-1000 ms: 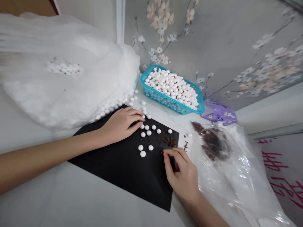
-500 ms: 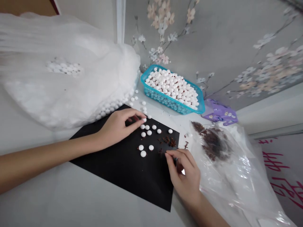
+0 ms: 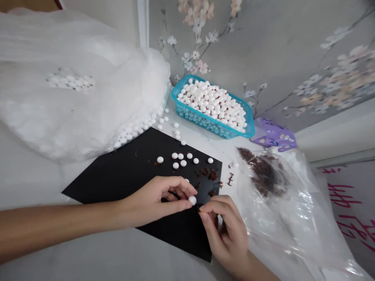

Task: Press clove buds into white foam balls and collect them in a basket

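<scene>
Between thumb and fingertips, my left hand (image 3: 164, 197) pinches a small white ball (image 3: 192, 200) above the black sheet (image 3: 117, 168). Just to its right, my right hand (image 3: 224, 226) is closed in a pinch on a tiny reddish-brown piece (image 3: 199, 209), whose shape is too small to make out fully. Several loose white balls (image 3: 183, 163) lie on the sheet past my hands. A scatter of small reddish-brown pieces (image 3: 211, 174) lies near the sheet's right edge. My left hand partly covers another ball on the sheet.
A blue plastic basket (image 3: 212, 128) heaped with white balls stands at the back. A big translucent bag (image 3: 88, 125) of white balls fills the left. On the right lies a clear bag (image 3: 290, 218) with brown pieces, and behind it a purple packet (image 3: 275, 134).
My left hand has picked up a white ball and come nearer, toward my right hand. My right hand has shifted slightly down. The view has moved a little.
</scene>
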`<state>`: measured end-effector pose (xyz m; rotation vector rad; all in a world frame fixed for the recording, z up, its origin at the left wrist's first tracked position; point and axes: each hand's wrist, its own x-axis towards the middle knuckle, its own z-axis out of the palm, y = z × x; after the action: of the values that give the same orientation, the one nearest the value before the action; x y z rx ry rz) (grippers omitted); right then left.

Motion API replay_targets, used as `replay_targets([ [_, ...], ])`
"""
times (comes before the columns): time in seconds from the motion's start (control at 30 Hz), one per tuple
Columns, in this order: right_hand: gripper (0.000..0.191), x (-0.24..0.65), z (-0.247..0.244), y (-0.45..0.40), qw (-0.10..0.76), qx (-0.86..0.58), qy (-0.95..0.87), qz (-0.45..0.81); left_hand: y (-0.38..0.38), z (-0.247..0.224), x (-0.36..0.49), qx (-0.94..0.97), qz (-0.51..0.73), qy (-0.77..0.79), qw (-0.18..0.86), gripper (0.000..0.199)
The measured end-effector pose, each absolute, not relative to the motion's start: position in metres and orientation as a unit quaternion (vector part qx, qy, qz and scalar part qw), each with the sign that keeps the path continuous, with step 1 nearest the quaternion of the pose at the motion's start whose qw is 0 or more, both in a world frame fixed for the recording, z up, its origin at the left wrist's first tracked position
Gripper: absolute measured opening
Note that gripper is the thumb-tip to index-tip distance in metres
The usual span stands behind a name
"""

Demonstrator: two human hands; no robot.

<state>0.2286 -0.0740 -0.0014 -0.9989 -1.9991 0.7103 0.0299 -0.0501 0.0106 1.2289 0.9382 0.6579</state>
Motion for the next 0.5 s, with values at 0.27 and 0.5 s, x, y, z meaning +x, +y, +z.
replay_targets([
  [0.27, 0.018, 0.2301, -0.0025, -0.0741, 0.358, -0.388, -0.799, 0.287, -0.0498, 0.0118, 0.03, 0.559, 0.297, 0.408, 0.658, 0.019],
  [0.5, 0.014, 0.2281, -0.0021, -0.0737, 0.344, -0.399, -0.789, 0.315, -0.0513, 0.0107, 0.0289, 0.57, 0.317, 0.409, 0.638, 0.017],
])
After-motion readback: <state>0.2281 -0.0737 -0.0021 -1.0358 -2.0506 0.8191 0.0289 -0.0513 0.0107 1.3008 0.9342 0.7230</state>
